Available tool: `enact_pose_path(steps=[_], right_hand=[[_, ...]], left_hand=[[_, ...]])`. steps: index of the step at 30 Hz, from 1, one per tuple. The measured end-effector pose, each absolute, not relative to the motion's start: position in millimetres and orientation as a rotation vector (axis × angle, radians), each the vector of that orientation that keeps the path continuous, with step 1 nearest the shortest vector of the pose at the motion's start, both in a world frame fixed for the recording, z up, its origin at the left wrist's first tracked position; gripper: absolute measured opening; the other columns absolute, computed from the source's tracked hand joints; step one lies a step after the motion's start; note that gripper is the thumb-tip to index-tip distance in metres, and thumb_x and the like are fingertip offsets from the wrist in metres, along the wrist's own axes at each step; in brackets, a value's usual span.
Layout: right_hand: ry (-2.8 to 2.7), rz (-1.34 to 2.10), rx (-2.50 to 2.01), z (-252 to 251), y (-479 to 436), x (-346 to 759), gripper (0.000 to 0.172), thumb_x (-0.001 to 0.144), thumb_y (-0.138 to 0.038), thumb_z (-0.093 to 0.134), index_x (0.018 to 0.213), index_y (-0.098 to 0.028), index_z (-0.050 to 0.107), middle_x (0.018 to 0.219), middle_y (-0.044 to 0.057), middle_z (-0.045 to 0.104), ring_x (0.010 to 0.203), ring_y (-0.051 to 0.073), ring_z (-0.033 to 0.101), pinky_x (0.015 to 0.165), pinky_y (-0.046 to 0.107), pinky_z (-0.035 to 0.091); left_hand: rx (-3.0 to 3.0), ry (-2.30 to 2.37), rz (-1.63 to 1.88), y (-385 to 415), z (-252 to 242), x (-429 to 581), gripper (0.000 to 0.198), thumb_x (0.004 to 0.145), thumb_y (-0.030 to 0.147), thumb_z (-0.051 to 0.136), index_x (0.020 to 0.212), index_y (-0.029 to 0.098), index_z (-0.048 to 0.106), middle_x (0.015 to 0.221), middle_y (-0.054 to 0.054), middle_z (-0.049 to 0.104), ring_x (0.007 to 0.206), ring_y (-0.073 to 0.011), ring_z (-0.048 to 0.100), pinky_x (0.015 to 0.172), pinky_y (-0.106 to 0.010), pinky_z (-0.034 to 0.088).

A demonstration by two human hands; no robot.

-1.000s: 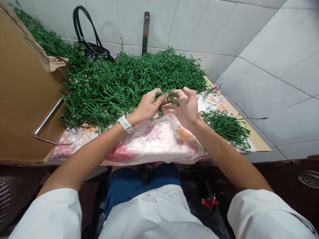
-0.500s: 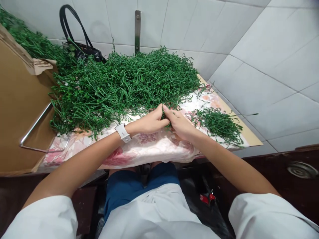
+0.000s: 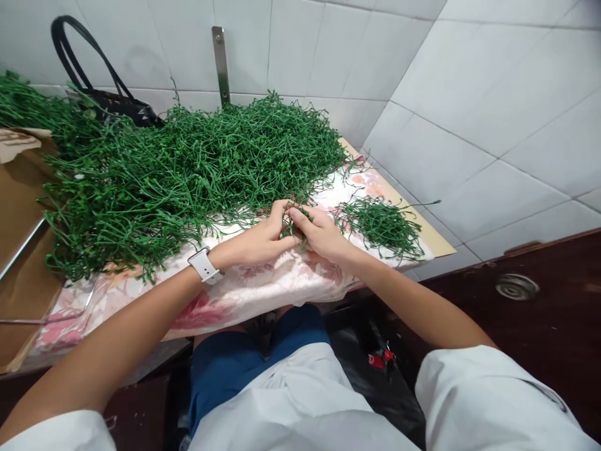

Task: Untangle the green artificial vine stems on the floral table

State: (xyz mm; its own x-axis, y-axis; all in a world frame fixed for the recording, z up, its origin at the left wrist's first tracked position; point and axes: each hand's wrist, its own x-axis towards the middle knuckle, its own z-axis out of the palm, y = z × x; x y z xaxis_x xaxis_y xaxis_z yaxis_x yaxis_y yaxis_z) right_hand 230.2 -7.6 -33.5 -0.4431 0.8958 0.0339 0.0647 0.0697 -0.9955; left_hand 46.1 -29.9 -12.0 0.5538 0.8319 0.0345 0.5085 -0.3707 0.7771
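Between my two hands, close to the front of the big heap, is a small clump of green artificial stems [image 3: 292, 227]. My left hand [image 3: 268, 238], with a white watch at its wrist, curls its fingers round the clump from the left. From the other side my right hand [image 3: 323, 236] pinches the same stems, thumb on top. Fingertips of both hands partly hide the clump. Behind them spreads a large pile of thin green stems [image 3: 201, 163] with small knobby tips. A smaller bunch of green stems [image 3: 387, 227] lies to the right of my right hand.
A floral cloth [image 3: 263, 294] covers the table. At left stands a cardboard box [image 3: 23, 207] beside a bent metal wire frame [image 3: 91, 297]. A black handbag [image 3: 117, 106] sits behind the pile, against the tiled wall [image 3: 183, 37]. Dark brown furniture [image 3: 554, 313] is at right.
My view has swung to the right, so everything sits further left. My hands have parted slightly at the fingertips, showing more of the green stems between them.
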Motion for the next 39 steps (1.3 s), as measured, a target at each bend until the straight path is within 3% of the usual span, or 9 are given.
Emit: enact_pose_path(steps=[4, 9, 11, 14, 18, 26, 33, 36, 39], right_hand=[[-1.759, 1.202, -0.997, -11, 3, 264, 0.064, 0.087, -0.083, 0.063, 0.073, -0.023, 0.045, 0.061, -0.005, 0.038, 0.054, 0.010, 0.033, 0.050, 0.027, 0.025], [-2.165, 0.911, -1.373, 35, 30, 337, 0.066, 0.090, -0.083, 0.057, 0.069, -0.024, 0.036, 0.061, -0.004, 0.030, 0.054, 0.012, 0.030, 0.053, 0.029, 0.025], [-2.464, 0.585, -1.707, 45, 36, 352, 0.055, 0.097, -0.068, 0.054, 0.069, -0.022, 0.043, 0.068, 0.003, 0.050, 0.062, 0.017, 0.046, 0.059, 0.032, 0.034], [-2.665, 0.138, -2.234, 45, 35, 349, 0.041, 0.102, -0.054, 0.047, 0.093, -0.018, 0.063, 0.105, 0.019, 0.073, 0.093, 0.034, 0.068, 0.074, 0.040, 0.047], [-2.594, -0.133, -2.368, 39, 28, 339, 0.064, 0.105, -0.060, 0.040, 0.137, -0.008, 0.060, 0.141, 0.031, 0.064, 0.134, 0.049, 0.057, 0.098, 0.054, 0.051], [-2.644, 0.110, -2.124, 73, 75, 358, 0.079, 0.092, -0.083, 0.049, 0.130, -0.017, 0.067, 0.134, 0.024, 0.068, 0.131, 0.048, 0.059, 0.107, 0.063, 0.051], [-2.463, 0.212, -1.759, 34, 199, 286, 0.111, 0.080, -0.061, 0.084, 0.165, -0.012, 0.033, 0.170, 0.029, 0.032, 0.160, 0.049, 0.028, 0.129, 0.062, 0.031], [-2.346, 0.287, -1.783, 12, 227, 269, 0.105, 0.084, -0.045, 0.082, 0.168, -0.008, 0.030, 0.168, 0.033, 0.032, 0.155, 0.046, 0.039, 0.127, 0.059, 0.035], [-2.256, 0.250, -1.638, 2, 243, 270, 0.093, 0.079, -0.039, 0.084, 0.157, -0.005, 0.046, 0.150, 0.029, 0.053, 0.140, 0.045, 0.055, 0.121, 0.058, 0.043]], left_hand=[[1.914, 0.956, 0.537, -30, -15, 46, 0.084, 0.100, 0.043, 0.056, 0.163, 0.017, 0.008, 0.124, -0.013, 0.061, 0.099, -0.0199, 0.063, 0.090, -0.036, 0.052], [1.898, 0.958, 0.517, -28, -14, 45, 0.066, 0.104, 0.043, 0.053, 0.158, 0.017, 0.025, 0.097, -0.003, 0.060, 0.080, -0.0152, 0.055, 0.076, -0.031, 0.045], [1.922, 0.968, 0.486, -27, -15, 45, 0.059, 0.105, 0.043, 0.051, 0.155, 0.016, 0.033, 0.096, -0.003, 0.061, 0.079, -0.0152, 0.055, 0.074, -0.031, 0.043], [1.958, 0.979, 0.458, -27, -16, 45, 0.054, 0.105, 0.043, 0.050, 0.151, 0.016, 0.041, 0.092, -0.002, 0.061, 0.076, -0.0150, 0.053, 0.073, -0.030, 0.041], [1.966, 0.976, 0.471, -26, -17, 45, 0.053, 0.104, 0.043, 0.051, 0.149, 0.016, 0.042, 0.092, -0.002, 0.062, 0.076, -0.0149, 0.054, 0.073, -0.029, 0.042], [2.029, 0.961, 0.458, -24, -17, 43, 0.050, 0.104, 0.043, 0.050, 0.145, 0.016, 0.044, 0.099, -0.005, 0.065, 0.083, -0.0171, 0.059, 0.079, -0.032, 0.044], [1.932, 1.015, 0.483, -25, -13, 44, 0.046, 0.102, 0.038, 0.053, 0.142, 0.016, 0.047, 0.090, -0.001, 0.060, 0.075, -0.0150, 0.056, 0.072, -0.030, 0.042], [1.911, 1.029, 0.524, -23, -13, 43, 0.043, 0.101, 0.036, 0.054, 0.139, 0.015, 0.050, 0.085, 0.001, 0.058, 0.073, -0.0149, 0.055, 0.071, -0.030, 0.041], [1.921, 1.025, 0.531, -22, -15, 43, 0.044, 0.101, 0.034, 0.054, 0.139, 0.014, 0.051, 0.085, 0.001, 0.057, 0.073, -0.0149, 0.053, 0.072, -0.030, 0.040]])
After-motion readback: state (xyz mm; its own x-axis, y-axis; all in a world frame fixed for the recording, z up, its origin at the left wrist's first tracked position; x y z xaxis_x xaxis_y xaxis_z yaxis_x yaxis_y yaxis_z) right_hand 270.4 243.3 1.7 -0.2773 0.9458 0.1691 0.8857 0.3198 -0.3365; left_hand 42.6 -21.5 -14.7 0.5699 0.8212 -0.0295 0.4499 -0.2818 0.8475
